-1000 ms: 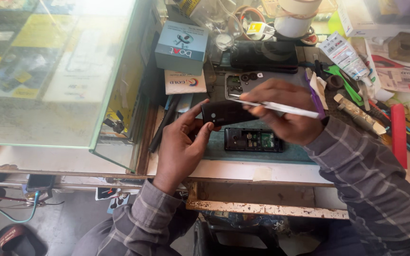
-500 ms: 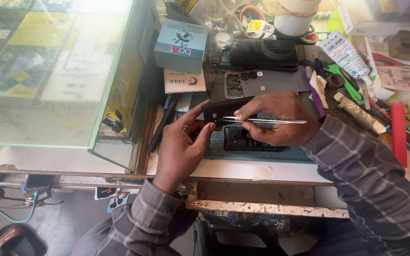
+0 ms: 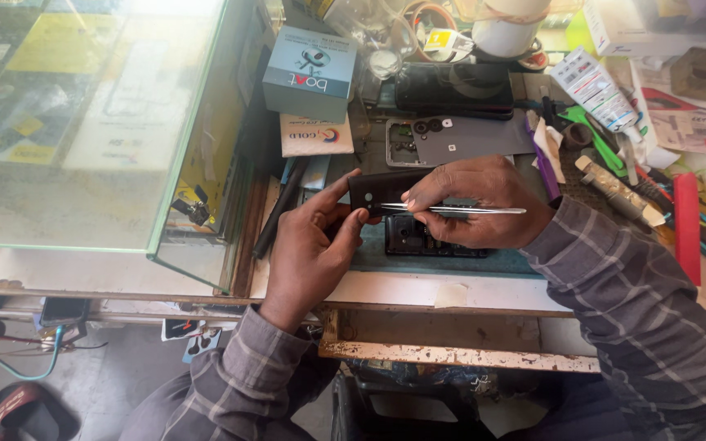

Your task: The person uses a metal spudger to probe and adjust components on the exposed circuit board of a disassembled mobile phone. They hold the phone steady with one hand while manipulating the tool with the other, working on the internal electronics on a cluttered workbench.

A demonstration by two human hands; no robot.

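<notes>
Over the middle of the cluttered surface (image 3: 451,287), just above an opened phone (image 3: 426,237) lying on the blue-green mat (image 3: 451,260). Left hand (image 3: 312,245) pinching the near end of a dark phone part (image 3: 382,189), thumb on the far edge and a fingertip on the near edge, fingers clenched on it and holding it tilted off the mat. Right hand (image 3: 475,204) closed over the other end of the same part, and gripping thin metal tweezers (image 3: 459,210) that lie almost level, tips pointing left toward the part's face.

To do this well, probably:
- Keep the left pinch on the edges only, off the flat face, so nothing smears or flexes.
- Rest the right wrist on the surface for a steadier tip; hard to tell here whether it is already resting.
- Bring the tips in at a shallow slant, with light pressure; a slip could scratch the part or jab the left thumb.
- Hold the work low over the mat, so anything small that drops stays there and not among the tools (image 3: 614,155) and the grey phone back (image 3: 459,139) behind.
</notes>
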